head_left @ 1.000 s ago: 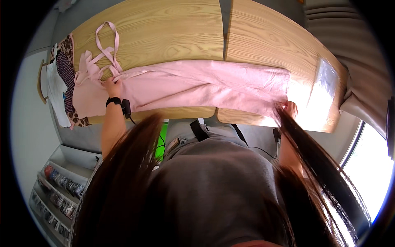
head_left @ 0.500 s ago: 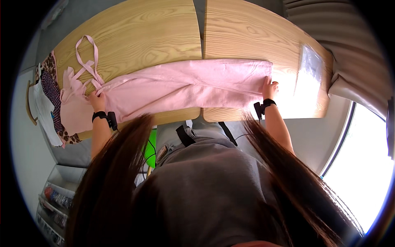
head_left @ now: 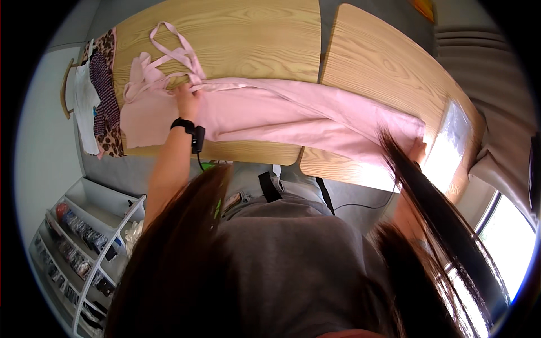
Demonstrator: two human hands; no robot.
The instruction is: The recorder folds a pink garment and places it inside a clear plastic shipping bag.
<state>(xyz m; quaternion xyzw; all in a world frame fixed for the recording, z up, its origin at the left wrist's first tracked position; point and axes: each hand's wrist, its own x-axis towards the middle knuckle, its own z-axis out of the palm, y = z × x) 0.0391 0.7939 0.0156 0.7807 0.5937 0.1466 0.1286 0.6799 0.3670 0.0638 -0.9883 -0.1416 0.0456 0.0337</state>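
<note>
A long pink garment [head_left: 265,110] with narrow tie straps [head_left: 181,49] lies stretched sideways over two wooden tabletops. My left hand [head_left: 187,103] is on its upper edge beside the base of the straps, fingers closed on the fabric there. At the garment's far right end, my right hand [head_left: 417,151] touches the corner; strands of long hair and bright light partly hide it, so its fingers cannot be made out. A black band with a small box [head_left: 191,134] is on my left wrist.
Leopard-print and white clothes [head_left: 90,101] with a wooden hanger [head_left: 67,90] lie at the left table end. A clear plastic bag [head_left: 455,125] sits on the right tabletop [head_left: 372,67]. A gap separates it from the left tabletop [head_left: 253,34]. Shelves [head_left: 84,225] stand at lower left.
The view has shifted, so table and garment appear further right and tilted. My left hand stays near the straps; my right hand remains at the garment's end, now partly behind hair.
</note>
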